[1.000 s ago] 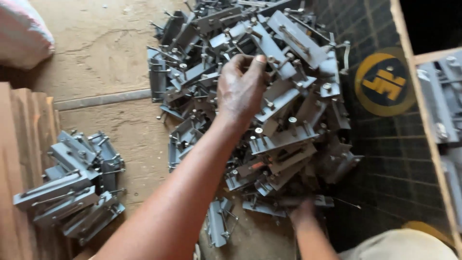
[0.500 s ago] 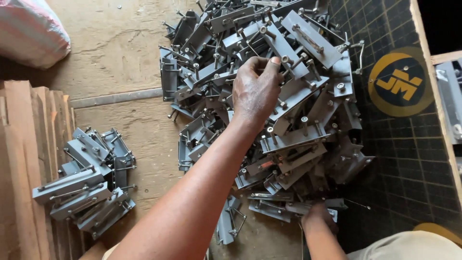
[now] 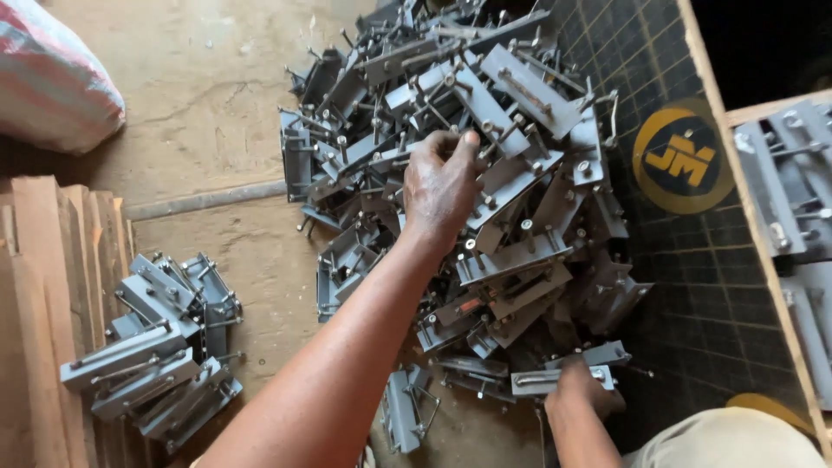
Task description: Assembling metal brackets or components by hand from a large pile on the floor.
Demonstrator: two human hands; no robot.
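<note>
A big heap of grey metal brackets with bolts [image 3: 520, 95] lies on the floor in front of me. My left hand [image 3: 440, 184] reaches into the middle of the heap, fingers closed around one bracket [image 3: 433, 143] near the top. My right hand [image 3: 579, 394] sits low at the heap's near edge, fingers curled on a flat grey bracket [image 3: 563, 379]. A smaller stack of the same brackets [image 3: 152, 347] lies apart at the left.
Wooden planks [image 3: 43, 286] lie along the left edge, with a striped sack [image 3: 52, 82] behind them. A dark gridded mat with a yellow round mark [image 3: 680, 160] is on the right, beside a wooden-framed tray of more grey parts [image 3: 793, 182]. My beige-clad knee [image 3: 728, 442] shows bottom right.
My left hand stays closed on the bracket in the heap, barely shifted. My right hand has come further into view at the heap's near edge.
</note>
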